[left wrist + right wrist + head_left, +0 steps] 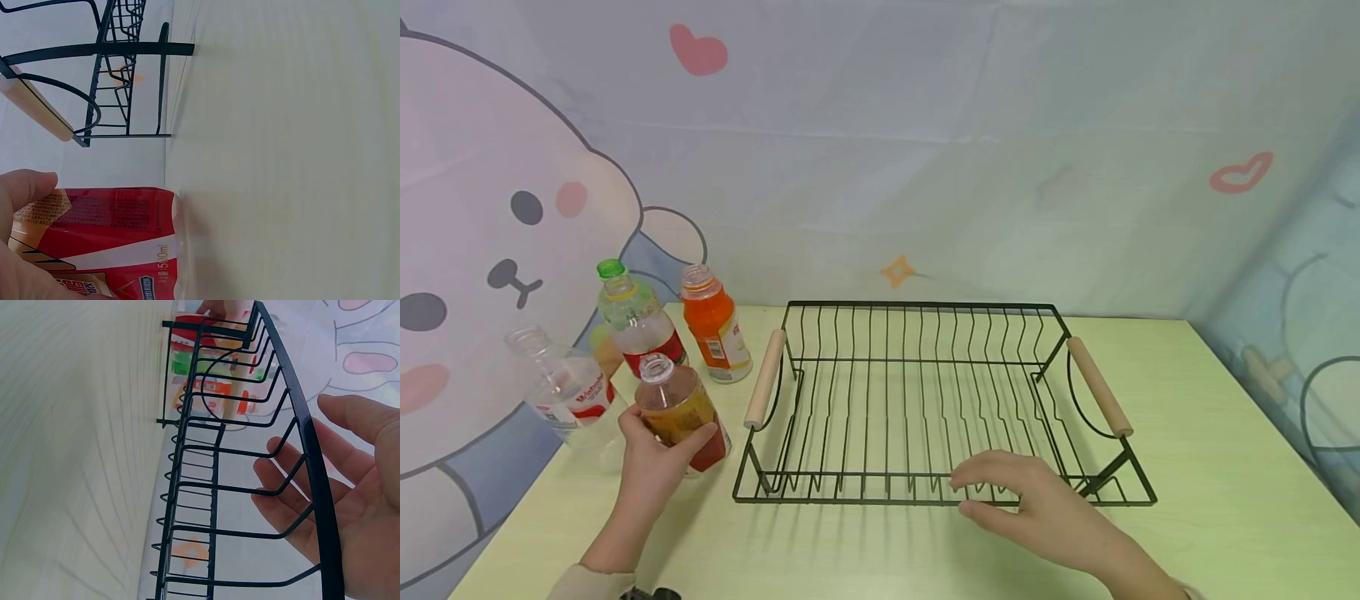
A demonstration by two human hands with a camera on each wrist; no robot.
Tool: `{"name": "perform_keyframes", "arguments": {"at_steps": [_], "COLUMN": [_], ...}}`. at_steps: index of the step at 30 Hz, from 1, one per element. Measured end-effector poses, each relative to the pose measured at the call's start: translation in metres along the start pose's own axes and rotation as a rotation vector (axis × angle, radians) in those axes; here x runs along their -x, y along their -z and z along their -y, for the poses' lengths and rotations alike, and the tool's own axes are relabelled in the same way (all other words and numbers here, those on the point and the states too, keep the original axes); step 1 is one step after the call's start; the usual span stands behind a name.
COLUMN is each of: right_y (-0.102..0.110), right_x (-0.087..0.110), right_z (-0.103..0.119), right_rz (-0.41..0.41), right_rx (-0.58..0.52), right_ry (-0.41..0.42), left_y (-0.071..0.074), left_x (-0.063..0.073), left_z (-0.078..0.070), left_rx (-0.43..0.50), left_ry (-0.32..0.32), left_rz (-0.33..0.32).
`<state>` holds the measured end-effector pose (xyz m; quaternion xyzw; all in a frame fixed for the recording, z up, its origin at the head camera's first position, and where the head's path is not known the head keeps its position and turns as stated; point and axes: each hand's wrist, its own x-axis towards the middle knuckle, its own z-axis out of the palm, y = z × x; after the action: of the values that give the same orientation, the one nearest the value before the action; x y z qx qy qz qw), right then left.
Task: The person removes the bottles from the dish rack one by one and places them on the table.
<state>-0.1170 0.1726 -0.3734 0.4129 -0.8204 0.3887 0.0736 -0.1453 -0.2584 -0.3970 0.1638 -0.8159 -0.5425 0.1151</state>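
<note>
My left hand [651, 458] grips a clear, uncapped plastic bottle [673, 408] with a yellow and red label. In the left wrist view, the thumb and fingers wrap the label [119, 219] of this bottle, and its base stands by the tabletop. A black wire dish rack [887, 502] with two wooden handles is to the right of it. My right hand [1037, 508] is at the rack's front rail, holding nothing. The right wrist view shows that hand [369, 512] with loosely bent, spread fingers, some of them behind the rack's wires.
Beyond the held bottle stand a green-necked bottle [638, 321] and an orange bottle [715, 325]. A clear bottle [568, 392] with a red and white label is at the left table edge. A printed cloth [970, 167] hangs behind the pale table [1210, 467].
</note>
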Motion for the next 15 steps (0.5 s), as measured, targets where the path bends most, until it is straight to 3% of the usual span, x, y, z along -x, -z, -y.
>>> {"name": "perform_keyframes", "arguments": {"at_steps": [7,15], "right_y": [0.0,0.002], "right_x": [0.0,-0.001], "right_z": [0.0,0.002], "right_rz": [0.008,0.03], "right_rx": [0.017,0.026], "right_ry": [-0.011,-0.061], "left_y": [0.002,0.011], "left_x": [-0.001,0.007], "left_z": [-0.001,-0.015], "left_rx": [-0.016,-0.064], "left_ry": [0.031,0.02], "left_rz": [0.028,-0.004]}}
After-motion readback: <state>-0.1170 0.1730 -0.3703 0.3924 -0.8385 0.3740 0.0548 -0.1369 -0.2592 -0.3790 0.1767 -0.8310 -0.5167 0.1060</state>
